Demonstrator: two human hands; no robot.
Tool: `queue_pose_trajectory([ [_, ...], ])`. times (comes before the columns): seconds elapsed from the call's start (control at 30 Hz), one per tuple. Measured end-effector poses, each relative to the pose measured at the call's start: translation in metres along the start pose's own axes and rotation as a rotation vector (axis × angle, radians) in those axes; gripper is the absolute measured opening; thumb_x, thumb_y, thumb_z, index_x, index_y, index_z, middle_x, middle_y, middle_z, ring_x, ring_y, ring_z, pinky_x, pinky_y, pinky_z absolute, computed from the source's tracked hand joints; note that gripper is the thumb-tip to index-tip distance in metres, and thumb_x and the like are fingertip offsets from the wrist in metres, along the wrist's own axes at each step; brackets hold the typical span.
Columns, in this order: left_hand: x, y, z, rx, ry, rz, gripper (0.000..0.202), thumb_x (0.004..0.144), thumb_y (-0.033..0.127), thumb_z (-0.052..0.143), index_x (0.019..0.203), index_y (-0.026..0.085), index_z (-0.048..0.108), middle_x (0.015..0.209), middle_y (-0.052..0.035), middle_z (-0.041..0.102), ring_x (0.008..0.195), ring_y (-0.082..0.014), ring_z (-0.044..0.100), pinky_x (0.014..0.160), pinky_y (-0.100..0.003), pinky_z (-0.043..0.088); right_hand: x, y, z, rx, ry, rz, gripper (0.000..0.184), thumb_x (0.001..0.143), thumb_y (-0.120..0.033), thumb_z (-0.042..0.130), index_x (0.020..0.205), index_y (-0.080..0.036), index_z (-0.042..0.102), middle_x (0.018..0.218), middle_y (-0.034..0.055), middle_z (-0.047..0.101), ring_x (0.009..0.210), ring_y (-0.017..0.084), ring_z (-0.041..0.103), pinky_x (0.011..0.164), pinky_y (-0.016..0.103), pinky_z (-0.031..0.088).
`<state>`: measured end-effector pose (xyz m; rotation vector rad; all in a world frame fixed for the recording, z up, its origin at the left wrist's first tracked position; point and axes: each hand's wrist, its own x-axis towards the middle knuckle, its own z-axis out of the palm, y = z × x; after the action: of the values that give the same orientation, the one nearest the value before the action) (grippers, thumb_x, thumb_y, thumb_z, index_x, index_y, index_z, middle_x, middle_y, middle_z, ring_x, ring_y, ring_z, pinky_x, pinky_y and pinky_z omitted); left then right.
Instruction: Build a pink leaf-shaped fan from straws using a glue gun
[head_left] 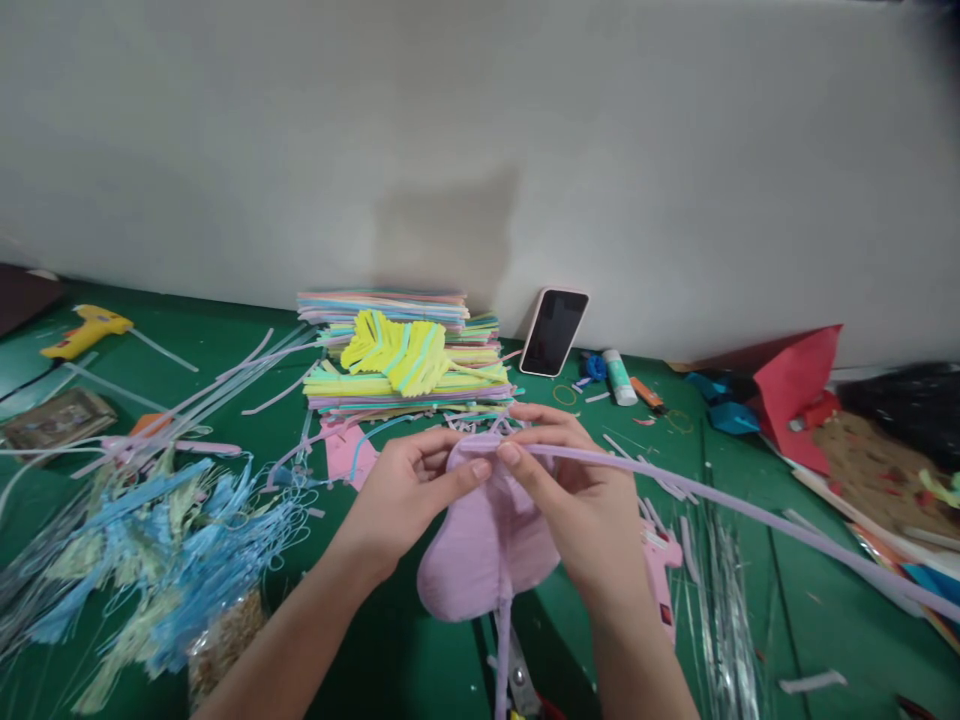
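Both my hands are raised over the table around a lilac petal-shaped piece (465, 560) with a rounded, lobed lower edge and a thin stem hanging from it. My left hand (420, 475) pinches its top left edge between thumb and fingers. With thumb and fingertips, my right hand (570, 490) presses a long lilac pipe cleaner (720, 493) against the top of the piece; its free length runs off to the right. Partly hidden below the stem lie scissors (519, 675). Behind, a yellow and turquoise leaf shape (401, 350) rests on stacked coloured pipe cleaners (405, 403).
A phone (553, 332) leans on the wall near a glue stick (619, 378) and an orange cutter (648, 396). A yellow glue gun (88, 330) and blue tassels (202, 560) lie left. Right are a pink glue gun (661, 570), silvery strands (727, 600) and red paper (799, 395).
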<state>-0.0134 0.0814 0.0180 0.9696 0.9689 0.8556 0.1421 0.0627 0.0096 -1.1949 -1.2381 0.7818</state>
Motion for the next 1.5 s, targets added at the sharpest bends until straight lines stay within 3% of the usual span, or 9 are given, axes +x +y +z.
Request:
queue_pose_trajectory([
  [0.23, 0.001, 0.0, 0.0, -0.048, -0.042, 0.009, 0.026, 0.072, 0.029, 0.078, 0.093, 0.017, 0.069, 0.085, -0.0024, 0.074, 0.079, -0.0145, 0.066, 0.074, -0.023, 0.049, 0.006, 0.004, -0.011, 0.084, 0.01, 0.046, 0.006, 0.079, -0.029, 0.072, 0.078, -0.024, 0.07, 0.097, 0.0028, 0.07, 0.101, 0.021, 0.062, 0.091, 0.04, 0.046],
  [0.43, 0.005, -0.003, -0.005, 0.011, 0.076, 0.027, 0.024, 0.079, 0.019, 0.067, 0.103, 0.019, 0.069, 0.082, -0.001, 0.072, 0.072, -0.0118, 0.063, 0.063, -0.018, 0.046, 0.011, -0.001, -0.021, 0.143, 0.157, 0.095, 0.009, 0.076, -0.03, 0.075, 0.076, -0.023, 0.07, 0.09, 0.0023, 0.071, 0.09, 0.019, 0.065, 0.08, 0.033, 0.051],
  [0.63, 0.013, -0.005, -0.013, -0.203, 0.216, 0.1, 0.027, 0.076, 0.023, 0.072, 0.102, 0.016, 0.068, 0.092, -0.0038, 0.073, 0.081, -0.0142, 0.066, 0.074, -0.022, 0.051, 0.009, 0.002, -0.027, 0.201, 0.015, 0.192, 0.008, 0.077, -0.032, 0.075, 0.075, -0.024, 0.071, 0.095, 0.0025, 0.071, 0.101, 0.019, 0.063, 0.086, 0.032, 0.049],
  [0.9, 0.015, 0.014, -0.04, -0.386, 0.548, 0.331, 0.023, 0.068, 0.019, 0.078, 0.087, 0.013, 0.067, 0.08, -0.0035, 0.073, 0.077, -0.0156, 0.069, 0.075, -0.025, 0.054, -0.003, 0.002, -0.012, 0.242, -0.198, 0.33, 0.011, 0.075, -0.032, 0.077, 0.075, -0.023, 0.071, 0.112, 0.0065, 0.069, 0.121, 0.024, 0.053, 0.09, 0.034, 0.049],
  [1.0, 0.012, 0.016, -0.041, -0.385, 0.543, 0.356, 0.028, 0.066, 0.022, 0.08, 0.089, 0.013, 0.067, 0.081, -0.0042, 0.073, 0.08, -0.018, 0.07, 0.078, -0.028, 0.055, -0.005, 0.005, -0.003, 0.278, -0.132, 0.35, 0.014, 0.073, -0.033, 0.078, 0.074, -0.022, 0.07, 0.117, 0.0044, 0.065, 0.113, 0.022, 0.058, 0.085, 0.031, 0.053],
  [1.17, 0.012, 0.014, -0.039, -0.406, 0.548, 0.36, 0.028, 0.065, 0.023, 0.08, 0.088, 0.013, 0.068, 0.081, -0.0047, 0.074, 0.083, -0.0197, 0.07, 0.078, -0.029, 0.056, -0.006, 0.001, 0.002, 0.373, -0.168, 0.475, 0.018, 0.071, -0.035, 0.079, 0.072, -0.02, 0.069, 0.076, -0.0018, 0.065, 0.072, 0.011, 0.065, 0.072, 0.025, 0.057],
  [1.37, 0.009, 0.019, -0.03, -0.486, 0.612, 0.335, 0.015, 0.072, 0.026, 0.072, 0.082, 0.015, 0.068, 0.084, -0.0027, 0.073, 0.092, -0.0209, 0.069, 0.087, -0.03, 0.053, -0.008, -0.005, 0.005, 0.411, -0.09, 0.462, 0.021, 0.066, -0.032, 0.083, 0.069, -0.017, 0.068, 0.069, -0.0034, 0.062, 0.065, 0.009, 0.064, 0.069, 0.021, 0.058],
  [1.43, 0.003, 0.021, -0.025, -0.516, 0.548, 0.354, 0.018, 0.079, 0.031, 0.063, 0.088, 0.017, 0.069, 0.09, -0.0027, 0.074, 0.101, -0.0234, 0.066, 0.09, -0.033, 0.052, -0.009, -0.007, 0.005, 0.434, -0.015, 0.44, 0.021, 0.066, -0.031, 0.083, 0.069, -0.017, 0.068, 0.069, -0.0035, 0.062, 0.065, 0.008, 0.063, 0.069, 0.02, 0.058],
  [1.5, -0.004, 0.021, -0.02, -0.48, 0.357, 0.342, 0.028, 0.082, 0.039, 0.059, 0.098, 0.019, 0.069, 0.097, -0.0043, 0.074, 0.107, -0.0269, 0.064, 0.09, -0.036, 0.052, -0.009, -0.01, 0.005, 0.46, 0.065, 0.409, 0.02, 0.067, -0.03, 0.083, 0.069, -0.017, 0.067, 0.07, -0.0037, 0.061, 0.066, 0.008, 0.062, 0.07, 0.02, 0.058],
])
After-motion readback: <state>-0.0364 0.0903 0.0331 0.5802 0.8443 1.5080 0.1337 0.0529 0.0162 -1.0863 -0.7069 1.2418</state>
